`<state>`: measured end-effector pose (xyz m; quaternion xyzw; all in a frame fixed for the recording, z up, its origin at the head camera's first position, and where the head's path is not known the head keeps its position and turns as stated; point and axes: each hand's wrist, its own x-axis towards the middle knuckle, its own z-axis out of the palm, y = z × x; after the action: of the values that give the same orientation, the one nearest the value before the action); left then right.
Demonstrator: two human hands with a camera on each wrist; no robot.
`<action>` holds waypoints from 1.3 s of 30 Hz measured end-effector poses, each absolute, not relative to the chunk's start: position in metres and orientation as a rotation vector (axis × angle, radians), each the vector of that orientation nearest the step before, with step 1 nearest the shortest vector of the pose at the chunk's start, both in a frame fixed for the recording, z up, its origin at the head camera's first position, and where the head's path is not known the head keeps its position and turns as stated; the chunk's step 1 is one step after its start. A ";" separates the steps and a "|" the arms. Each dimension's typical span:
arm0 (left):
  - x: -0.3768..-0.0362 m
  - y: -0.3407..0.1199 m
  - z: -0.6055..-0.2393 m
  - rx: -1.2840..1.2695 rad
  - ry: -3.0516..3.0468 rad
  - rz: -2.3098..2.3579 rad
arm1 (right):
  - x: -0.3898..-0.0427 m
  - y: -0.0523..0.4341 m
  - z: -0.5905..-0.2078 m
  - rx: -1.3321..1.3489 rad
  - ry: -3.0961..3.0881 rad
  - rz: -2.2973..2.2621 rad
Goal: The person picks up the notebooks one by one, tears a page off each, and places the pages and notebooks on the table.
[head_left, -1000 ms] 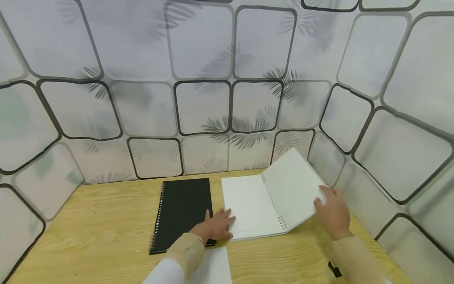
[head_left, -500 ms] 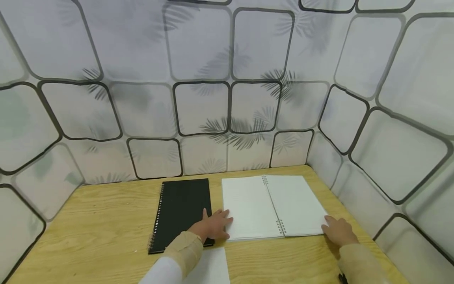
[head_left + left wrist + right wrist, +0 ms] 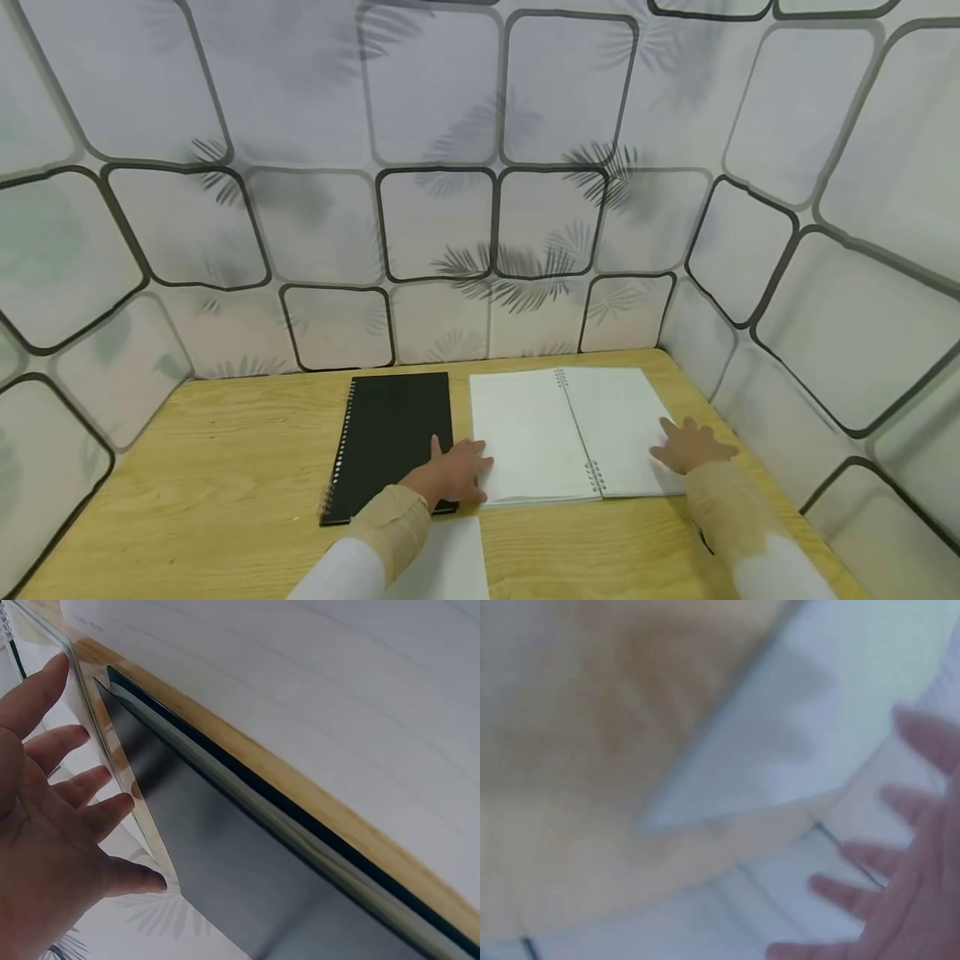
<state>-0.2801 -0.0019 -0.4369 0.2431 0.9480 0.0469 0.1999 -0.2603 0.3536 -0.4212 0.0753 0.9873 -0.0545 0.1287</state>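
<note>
An open spiral notebook [image 3: 525, 433] with white lined pages lies flat on the wooden table. My left hand [image 3: 452, 473] rests at its left edge, fingers spread; in the left wrist view the left hand [image 3: 56, 810] shows fingertips along that edge. Beneath the left wrist is a closed black spiral notebook [image 3: 397, 425], its coil on the left side. My right hand [image 3: 688, 447] is over the right page's outer edge, fingers apart and holding nothing. The right wrist view, blurred, shows the right hand [image 3: 907, 877] with spread fingers apart from the page [image 3: 780, 750].
A white sheet [image 3: 446, 562] lies at the table's front, partly hidden by the left sleeve. A small dark object [image 3: 705, 542] shows beside the right sleeve. Patterned cloth walls [image 3: 442, 225] border the wooden table [image 3: 225, 467] at the back and right.
The right hand has lowered the lifted page until it lies flat, let go of it, and spread its fingers over the page's edge. The left hand has stayed at the left edge.
</note>
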 end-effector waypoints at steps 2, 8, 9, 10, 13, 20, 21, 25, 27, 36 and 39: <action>-0.281 -0.002 -0.437 0.685 2.651 0.117 | -0.273 0.336 -0.416 0.084 2.894 -0.150; -0.283 0.006 -0.444 0.709 2.684 -0.013 | -0.282 0.293 -0.420 -0.085 2.755 -0.294; -0.283 0.007 -0.445 0.710 2.696 -0.040 | -0.283 0.293 -0.425 -0.085 2.738 -0.309; -0.282 0.009 -0.447 0.712 2.703 -0.061 | -0.282 0.295 -0.432 -0.082 2.729 -0.316; -0.281 0.010 -0.447 0.725 2.723 -0.115 | -0.284 0.303 -0.447 -0.098 2.717 -0.302; -0.280 0.010 -0.443 0.718 2.745 -0.114 | -0.292 0.292 -0.443 0.038 2.747 -0.290; -0.280 0.011 -0.443 0.719 2.745 -0.113 | -0.294 0.290 -0.443 0.038 2.756 -0.297; -0.279 0.014 -0.443 0.726 2.739 -0.096 | -0.298 0.290 -0.452 0.017 2.738 -0.325; -0.278 0.015 -0.443 0.726 2.739 -0.102 | -0.297 0.295 -0.458 0.022 2.719 -0.345; -0.282 0.018 -0.439 0.679 2.743 -0.117 | -0.295 0.329 -0.497 0.088 2.839 -0.347; -0.285 0.019 -0.437 0.672 2.761 -0.130 | -0.299 0.333 -0.507 0.068 2.863 -0.364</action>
<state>-0.2849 0.0193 -0.4367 0.2338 0.9599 -0.0453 0.1477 -0.2990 0.3326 -0.5070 0.0232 0.9837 -0.1249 0.1269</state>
